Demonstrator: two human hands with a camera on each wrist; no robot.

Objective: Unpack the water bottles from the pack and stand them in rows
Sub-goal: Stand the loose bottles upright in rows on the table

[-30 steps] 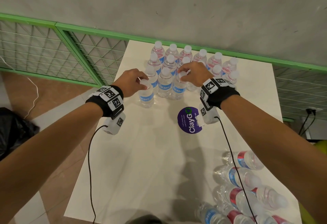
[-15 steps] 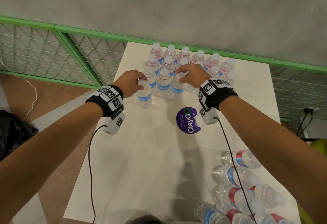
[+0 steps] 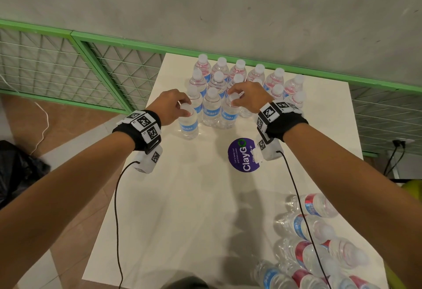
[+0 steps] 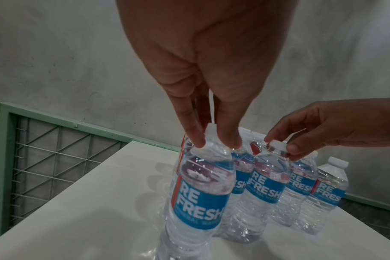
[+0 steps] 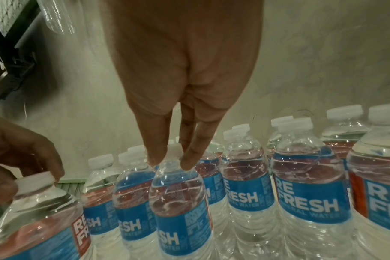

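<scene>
Clear water bottles with blue and red labels stand in rows [image 3: 237, 76] at the far end of the white table [image 3: 182, 220]. My left hand [image 3: 182, 109] pinches the white cap of a bottle [image 3: 189, 126] that stands just left of and in front of the nearest row; the left wrist view shows the fingertips [image 4: 195, 140] on either side of this bottle's [image 4: 200, 193] neck. My right hand [image 3: 235, 101] pinches the cap of a bottle [image 3: 228, 115] in the nearest row, and the right wrist view shows its fingertips [image 5: 187, 163] around that cap [image 5: 174, 149].
Several loose bottles [image 3: 315, 231] lie on their sides at the near right corner of the table. A round purple sticker [image 3: 239, 155] lies flat mid-table. A green-framed wire fence [image 3: 91, 71] and a grey wall stand behind; a black bag [image 3: 18, 170] is on the floor at left.
</scene>
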